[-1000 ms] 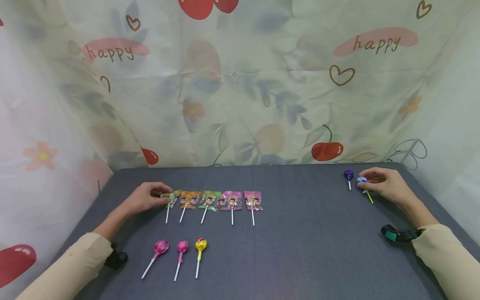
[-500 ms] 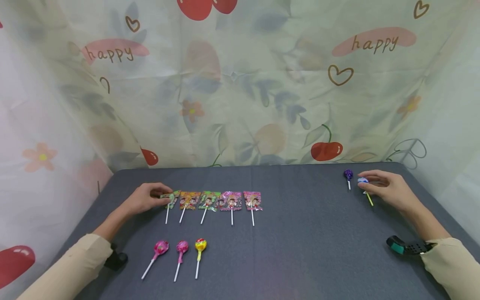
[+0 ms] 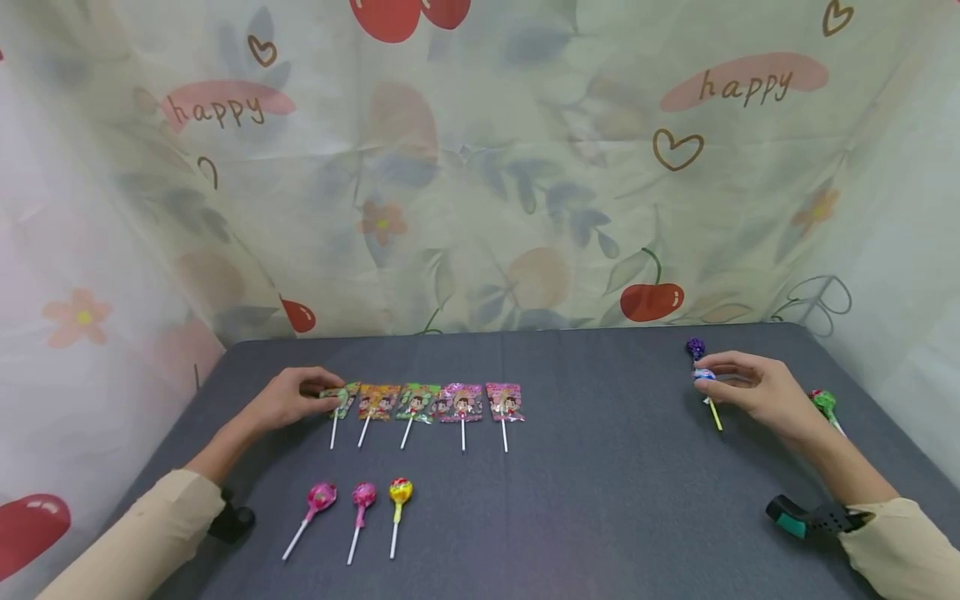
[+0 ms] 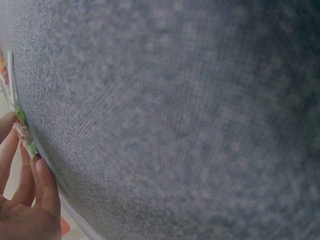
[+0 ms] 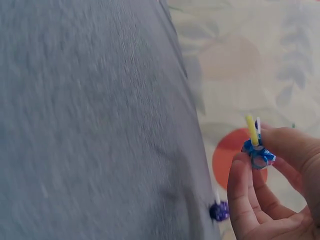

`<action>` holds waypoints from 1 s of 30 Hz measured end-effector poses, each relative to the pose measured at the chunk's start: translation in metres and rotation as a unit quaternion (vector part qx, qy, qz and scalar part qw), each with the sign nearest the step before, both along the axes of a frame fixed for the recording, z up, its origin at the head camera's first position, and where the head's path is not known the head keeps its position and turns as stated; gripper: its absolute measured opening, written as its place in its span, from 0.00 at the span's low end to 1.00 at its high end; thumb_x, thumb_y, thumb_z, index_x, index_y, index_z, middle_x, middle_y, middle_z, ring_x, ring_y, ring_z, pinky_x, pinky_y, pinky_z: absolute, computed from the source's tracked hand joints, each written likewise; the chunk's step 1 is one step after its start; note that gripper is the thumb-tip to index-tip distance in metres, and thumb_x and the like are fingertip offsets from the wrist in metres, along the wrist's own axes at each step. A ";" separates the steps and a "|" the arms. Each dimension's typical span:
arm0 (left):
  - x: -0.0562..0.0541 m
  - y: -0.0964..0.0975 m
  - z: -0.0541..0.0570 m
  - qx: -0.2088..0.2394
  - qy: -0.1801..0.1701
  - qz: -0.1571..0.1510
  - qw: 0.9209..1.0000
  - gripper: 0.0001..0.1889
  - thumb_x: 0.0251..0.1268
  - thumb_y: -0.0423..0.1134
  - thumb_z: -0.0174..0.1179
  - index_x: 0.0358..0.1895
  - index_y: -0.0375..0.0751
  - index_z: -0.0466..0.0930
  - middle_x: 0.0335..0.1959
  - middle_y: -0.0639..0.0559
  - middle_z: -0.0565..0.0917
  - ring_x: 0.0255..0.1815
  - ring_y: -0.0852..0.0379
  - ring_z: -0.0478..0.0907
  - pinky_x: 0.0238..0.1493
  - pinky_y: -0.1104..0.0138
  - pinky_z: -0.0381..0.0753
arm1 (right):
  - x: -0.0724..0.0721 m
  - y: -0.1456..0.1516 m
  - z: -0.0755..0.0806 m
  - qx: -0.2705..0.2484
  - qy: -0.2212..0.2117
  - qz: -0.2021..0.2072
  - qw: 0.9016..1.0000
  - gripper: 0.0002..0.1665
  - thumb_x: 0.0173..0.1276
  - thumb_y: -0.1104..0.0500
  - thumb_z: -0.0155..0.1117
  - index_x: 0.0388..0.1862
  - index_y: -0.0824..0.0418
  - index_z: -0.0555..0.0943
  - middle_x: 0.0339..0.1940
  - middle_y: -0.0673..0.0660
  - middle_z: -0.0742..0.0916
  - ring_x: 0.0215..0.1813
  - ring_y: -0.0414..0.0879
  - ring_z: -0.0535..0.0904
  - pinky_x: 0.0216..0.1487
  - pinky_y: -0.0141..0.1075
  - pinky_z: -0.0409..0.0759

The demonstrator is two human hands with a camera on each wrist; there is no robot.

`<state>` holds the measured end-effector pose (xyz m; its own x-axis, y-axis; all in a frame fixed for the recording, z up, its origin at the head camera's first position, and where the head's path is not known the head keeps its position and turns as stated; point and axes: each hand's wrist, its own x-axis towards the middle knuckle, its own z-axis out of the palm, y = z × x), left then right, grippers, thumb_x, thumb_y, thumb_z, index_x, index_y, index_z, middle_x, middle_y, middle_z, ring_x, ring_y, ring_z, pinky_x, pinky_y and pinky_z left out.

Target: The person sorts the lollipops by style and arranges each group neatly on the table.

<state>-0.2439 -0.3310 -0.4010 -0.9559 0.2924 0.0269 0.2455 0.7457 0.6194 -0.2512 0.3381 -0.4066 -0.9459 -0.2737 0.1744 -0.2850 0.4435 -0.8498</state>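
Observation:
At the left end of a row of flat-wrapped lollipops, my left hand (image 3: 288, 396) pinches the green-wrapped lollipop (image 3: 346, 398) between thumb and fingertips. Its white stick points toward me. The left wrist view shows the thumb on one side of the wrapper (image 4: 22, 131) and fingers on the other. On the right, my right hand (image 3: 765, 398) pinches a round blue-and-white lollipop (image 3: 704, 376) by its head, the yellow stick hanging down. Seen from the right wrist, the blue wrapper (image 5: 258, 156) is between thumb and fingertips. Just behind it lies a purple lollipop (image 3: 695, 347).
A green round lollipop (image 3: 823, 403) lies behind my right forearm. Orange (image 3: 378, 402), green (image 3: 417, 402) and pink (image 3: 461, 402) packets continue the row. Nearer me lie two pink lollipops (image 3: 321, 497) and a yellow one (image 3: 401, 490) on the grey cloth (image 3: 600, 467).
My right hand has moved left and slightly nearer with the blue lollipop, now in front of the purple one. The green round lollipop has come into view. My left hand stays put.

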 end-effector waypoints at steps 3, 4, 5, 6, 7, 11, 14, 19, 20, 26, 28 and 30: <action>0.000 0.000 -0.001 0.000 -0.002 0.003 1.000 0.15 0.68 0.36 0.68 0.54 0.33 0.85 0.52 0.39 0.83 0.51 0.41 0.80 0.49 0.50 0.79 | 0.003 -0.010 0.001 -0.011 -0.006 0.012 1.000 0.21 0.72 0.60 0.69 0.59 0.70 0.79 0.50 0.58 0.87 0.47 0.47 0.87 0.44 0.33 0.82; 0.000 0.000 -0.001 0.000 -0.002 0.004 1.000 0.15 0.68 0.36 0.69 0.54 0.34 0.85 0.52 0.39 0.83 0.51 0.41 0.80 0.49 0.50 0.80 | 0.005 -0.013 0.001 -0.015 -0.008 0.016 1.000 0.21 0.72 0.60 0.69 0.58 0.71 0.79 0.50 0.58 0.86 0.47 0.47 0.87 0.44 0.33 0.82; 0.000 0.000 -0.001 0.001 -0.003 0.004 1.000 0.15 0.68 0.37 0.69 0.54 0.34 0.85 0.52 0.39 0.83 0.51 0.41 0.80 0.49 0.51 0.80 | 0.006 -0.016 0.002 -0.018 -0.011 0.020 1.000 0.21 0.72 0.60 0.69 0.58 0.70 0.79 0.50 0.58 0.86 0.47 0.47 0.87 0.45 0.33 0.82; 0.000 0.000 -0.001 0.001 -0.003 0.004 1.000 0.15 0.68 0.37 0.69 0.54 0.34 0.85 0.52 0.39 0.83 0.51 0.41 0.80 0.49 0.51 0.80 | 0.007 -0.020 0.002 -0.020 -0.013 0.022 0.999 0.20 0.72 0.60 0.70 0.57 0.70 0.79 0.50 0.57 0.85 0.48 0.47 0.87 0.45 0.34 0.82; 0.000 -0.001 -0.001 0.002 -0.004 0.003 1.000 0.15 0.68 0.37 0.68 0.54 0.33 0.85 0.52 0.39 0.83 0.51 0.40 0.80 0.49 0.51 0.80 | 0.008 -0.024 0.002 -0.021 -0.014 0.025 0.999 0.20 0.71 0.59 0.70 0.57 0.69 0.80 0.51 0.58 0.85 0.48 0.46 0.87 0.45 0.34 0.82; -0.001 -0.001 -0.001 0.003 -0.004 0.003 1.000 0.15 0.68 0.36 0.68 0.54 0.33 0.85 0.52 0.38 0.83 0.52 0.39 0.80 0.49 0.50 0.80 | 0.012 -0.040 0.003 -0.031 -0.017 0.045 0.998 0.19 0.71 0.61 0.70 0.56 0.69 0.80 0.52 0.61 0.84 0.47 0.49 0.87 0.43 0.38 0.83; 0.000 -0.001 -0.001 0.002 -0.004 0.004 1.000 0.15 0.68 0.36 0.68 0.54 0.34 0.85 0.52 0.38 0.83 0.52 0.39 0.80 0.49 0.49 0.80 | 0.015 -0.053 0.002 -0.046 -0.017 0.063 0.997 0.18 0.71 0.62 0.70 0.54 0.70 0.80 0.52 0.64 0.83 0.43 0.54 0.87 0.42 0.43 0.84; 0.000 -0.001 -0.002 0.002 -0.002 0.005 1.000 0.15 0.68 0.37 0.68 0.55 0.34 0.84 0.52 0.38 0.83 0.52 0.40 0.80 0.50 0.49 0.80 | 0.021 -0.077 0.000 -0.084 -0.025 0.088 0.992 0.19 0.69 0.64 0.71 0.54 0.73 0.79 0.52 0.67 0.82 0.39 0.57 0.87 0.41 0.45 0.84; 0.000 0.000 -0.002 0.001 -0.001 0.005 1.000 0.15 0.68 0.37 0.68 0.55 0.34 0.85 0.52 0.38 0.83 0.52 0.40 0.80 0.50 0.49 0.80 | 0.023 -0.083 0.000 -0.092 -0.028 0.094 0.991 0.20 0.69 0.65 0.71 0.55 0.74 0.78 0.52 0.67 0.82 0.40 0.57 0.87 0.41 0.45 0.84; 0.000 0.000 -0.001 0.001 0.001 0.005 1.000 0.16 0.68 0.37 0.68 0.55 0.34 0.85 0.52 0.39 0.83 0.52 0.40 0.80 0.50 0.48 0.79 | 0.032 -0.113 -0.004 -0.125 -0.069 0.134 0.981 0.22 0.68 0.66 0.71 0.55 0.77 0.77 0.50 0.70 0.82 0.40 0.56 0.87 0.43 0.46 0.84; 0.001 0.000 -0.001 0.001 0.001 0.005 1.000 0.15 0.68 0.37 0.68 0.55 0.34 0.85 0.52 0.39 0.83 0.52 0.40 0.80 0.50 0.48 0.79 | 0.036 -0.123 -0.005 -0.129 -0.085 0.152 0.976 0.22 0.69 0.66 0.71 0.56 0.77 0.77 0.48 0.71 0.83 0.40 0.56 0.87 0.45 0.47 0.83; 0.001 0.000 0.000 0.000 0.001 0.006 1.000 0.15 0.68 0.37 0.68 0.54 0.34 0.85 0.52 0.39 0.83 0.52 0.40 0.80 0.50 0.48 0.79 | 0.039 -0.133 -0.006 -0.130 -0.097 0.168 0.972 0.22 0.69 0.66 0.70 0.56 0.77 0.77 0.47 0.71 0.83 0.40 0.56 0.87 0.46 0.49 0.83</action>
<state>-0.2429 -0.3310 -0.4015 -0.9592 0.2812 0.0289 0.2381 0.7489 0.6185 -0.2124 0.2051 -0.4125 -0.8327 -0.5433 0.1071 -0.2007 0.1158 -0.9728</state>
